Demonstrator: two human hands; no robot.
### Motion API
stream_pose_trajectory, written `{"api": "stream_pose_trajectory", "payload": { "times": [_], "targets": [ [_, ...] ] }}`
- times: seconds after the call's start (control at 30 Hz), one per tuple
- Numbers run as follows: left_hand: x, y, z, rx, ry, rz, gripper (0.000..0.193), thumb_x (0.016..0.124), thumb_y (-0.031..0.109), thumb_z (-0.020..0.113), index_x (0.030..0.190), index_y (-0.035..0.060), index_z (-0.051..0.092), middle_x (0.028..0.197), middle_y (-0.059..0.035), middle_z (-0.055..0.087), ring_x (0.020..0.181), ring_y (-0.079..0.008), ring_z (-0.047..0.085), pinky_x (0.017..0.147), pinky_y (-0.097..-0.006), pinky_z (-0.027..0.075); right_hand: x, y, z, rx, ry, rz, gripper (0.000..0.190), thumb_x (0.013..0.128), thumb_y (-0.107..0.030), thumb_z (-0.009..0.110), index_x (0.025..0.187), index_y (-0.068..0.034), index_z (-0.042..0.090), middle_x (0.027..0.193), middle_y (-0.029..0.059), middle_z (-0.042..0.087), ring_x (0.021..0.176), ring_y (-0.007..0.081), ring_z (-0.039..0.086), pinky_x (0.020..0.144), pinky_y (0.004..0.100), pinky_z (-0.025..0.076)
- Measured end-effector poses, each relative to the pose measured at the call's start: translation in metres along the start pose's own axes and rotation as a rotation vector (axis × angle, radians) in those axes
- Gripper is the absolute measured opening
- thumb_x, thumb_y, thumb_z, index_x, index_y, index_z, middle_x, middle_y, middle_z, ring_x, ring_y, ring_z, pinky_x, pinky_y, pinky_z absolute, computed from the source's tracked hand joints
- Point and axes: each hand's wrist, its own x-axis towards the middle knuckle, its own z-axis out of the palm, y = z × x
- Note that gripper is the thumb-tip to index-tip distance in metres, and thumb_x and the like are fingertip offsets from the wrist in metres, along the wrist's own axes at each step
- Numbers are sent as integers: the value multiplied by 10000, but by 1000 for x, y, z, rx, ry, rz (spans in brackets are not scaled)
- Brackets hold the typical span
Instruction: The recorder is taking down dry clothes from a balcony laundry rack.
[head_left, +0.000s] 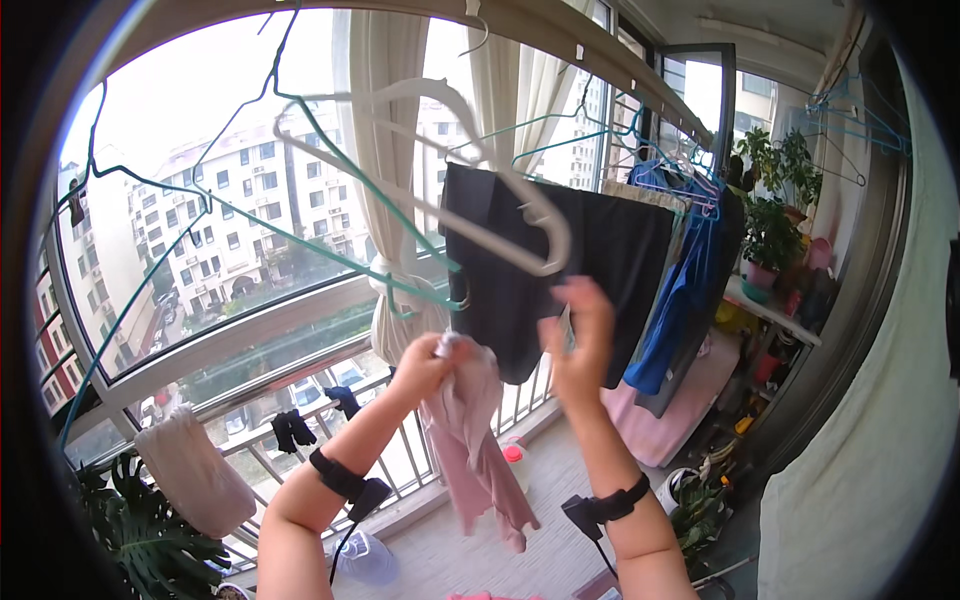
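Observation:
A pale pink knitted garment (480, 465) hangs bunched from my left hand (421, 367), which pinches its upper end. The cloth drops in loose folds toward the floor. My right hand (581, 337) is raised with fingers apart and holds nothing that I can see; motion blurs it. Just above its fingertips a white plastic hanger (559, 236) hangs tilted, also blurred. Behind both hands, dark trousers or similar dark cloth (502, 247) hangs from the rack. A green wire hanger (300, 251) slants down to a point above my left hand.
Overhead runs a drying rail (622, 64) with several hangers and a blue garment (671, 285). White cloth (195, 469) and black socks (292, 431) hang on the window railing (416, 450). A clear jug (365, 559), a red-capped bottle (517, 465) and potted plants (769, 232) stand around.

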Motion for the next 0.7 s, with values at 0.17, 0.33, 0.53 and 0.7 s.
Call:
{"api": "stream_pose_trajectory", "payload": {
  "times": [0.17, 0.33, 0.53, 0.7],
  "targets": [
    [73, 6, -16, -691, 390, -17, 358, 888, 343, 640, 1065, 33, 619, 867, -61, 643, 757, -149, 619, 701, -265, 492, 3, 82, -49, -310, 412, 311, 528, 898, -244, 615, 1279, 48, 395, 1321, 246, 433, 1230, 367, 430, 1042, 412, 315],
    [98, 14, 7, -486, 80, -151, 363, 873, 376, 654, 996, 35, 634, 795, -21, 606, 669, -116, 550, 649, -260, 457, -4, 109, -44, -393, -36, 575, 503, 883, -408, 583, 1033, 72, 567, 936, 292, 623, 917, 442, 598, 805, 464, 462],
    [73, 7, 48, 34, -115, -168, 386, 869, 380, 642, 901, -5, 643, 733, -5, 586, 601, -97, 481, 561, -277, 405, -35, 94, -52, -676, -363, 487, 470, 908, -385, 528, 742, 44, 622, 740, 288, 620, 730, 457, 606, 689, 517, 468],
    [40, 4, 50, 208, -166, -137, 397, 873, 383, 622, 864, -14, 636, 659, -47, 566, 587, -114, 483, 550, -297, 406, -58, 81, -67, -743, -603, 510, 440, 907, -348, 531, 736, 47, 623, 765, 292, 624, 754, 441, 614, 709, 496, 482]
  ]
}}
